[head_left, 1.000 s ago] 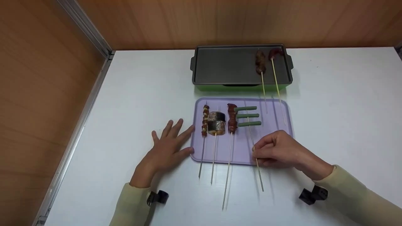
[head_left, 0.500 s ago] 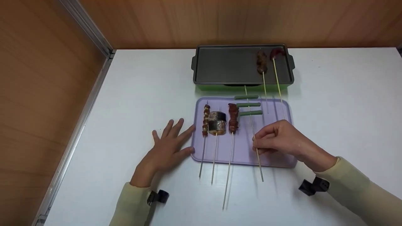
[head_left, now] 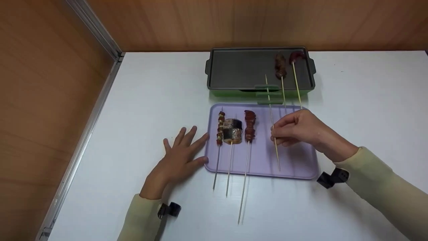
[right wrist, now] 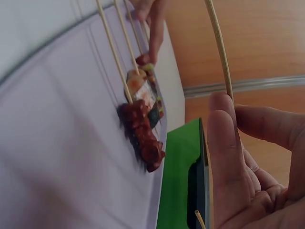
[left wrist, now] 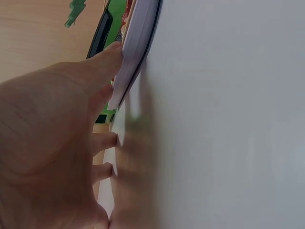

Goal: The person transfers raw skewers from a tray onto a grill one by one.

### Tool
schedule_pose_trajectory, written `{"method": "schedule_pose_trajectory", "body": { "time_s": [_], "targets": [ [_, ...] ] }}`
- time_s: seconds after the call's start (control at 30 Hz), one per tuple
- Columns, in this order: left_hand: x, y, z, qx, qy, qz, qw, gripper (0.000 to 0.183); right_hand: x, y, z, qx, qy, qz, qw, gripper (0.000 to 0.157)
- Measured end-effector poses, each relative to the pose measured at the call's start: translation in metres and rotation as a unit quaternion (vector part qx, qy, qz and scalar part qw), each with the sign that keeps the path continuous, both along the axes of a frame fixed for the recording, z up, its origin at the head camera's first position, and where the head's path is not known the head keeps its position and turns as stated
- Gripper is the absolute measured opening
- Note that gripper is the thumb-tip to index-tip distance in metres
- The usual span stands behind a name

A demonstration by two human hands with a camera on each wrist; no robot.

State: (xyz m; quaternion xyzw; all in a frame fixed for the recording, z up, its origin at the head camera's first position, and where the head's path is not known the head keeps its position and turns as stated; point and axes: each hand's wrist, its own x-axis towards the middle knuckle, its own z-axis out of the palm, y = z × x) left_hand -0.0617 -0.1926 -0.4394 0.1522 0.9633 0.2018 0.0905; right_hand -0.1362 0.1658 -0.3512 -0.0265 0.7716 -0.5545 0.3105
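Observation:
My right hand (head_left: 297, 129) pinches the stick of a green bean skewer (head_left: 269, 94) between thumb and fingers, above the right part of the purple tray (head_left: 260, 157). The skewer's three green pieces overlap the front edge of the green-sided grill (head_left: 227, 92) in the head view, and its tip reaches over the dark plate. With fingers spread, my left hand (head_left: 180, 160) touches the tray's left edge. On the tray lie a thin skewer of small pieces (head_left: 219, 129), a skewer with dark-skinned, fish-like chunks (head_left: 232, 131) and a red meat skewer (head_left: 249, 126).
A brown meat skewer (head_left: 280, 65) and a dark red skewer (head_left: 296, 57) lie at the grill's right end, sticks pointing toward me. Wooden panels (head_left: 254, 23) stand behind and to the left of the white table (head_left: 160, 87).
My right hand has moved forward with the green bean skewer, away from the tray's front edge toward the grill, lifting it off the tray. The left hand has stayed in place.

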Motion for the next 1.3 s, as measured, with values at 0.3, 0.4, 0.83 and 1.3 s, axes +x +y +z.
{"method": "schedule_pose_trajectory", "body": {
  "time_s": [0.3, 0.4, 0.83, 1.3],
  "targets": [
    [0.001, 0.0, 0.001, 0.005, -0.002, 0.002, 1.0, 0.065, -0.026, -0.003, 0.0, 0.003, 0.0, -0.003, 1.0, 0.039],
    [0.001, 0.0, 0.001, 0.005, 0.0, 0.002, 1.0, 0.065, -0.034, -0.004, -0.002, 0.002, -0.002, -0.006, 1.0, 0.038],
    [0.001, 0.0, 0.004, 0.002, -0.004, 0.001, 1.0, 0.065, -0.064, -0.008, 0.002, 0.024, 0.001, -0.028, 0.999, 0.025],
    [0.003, 0.002, 0.003, 0.009, 0.002, -0.006, 0.9999, 0.066, -0.088, -0.014, 0.001, 0.047, 0.01, -0.039, 0.998, 0.024]
  ]
}}
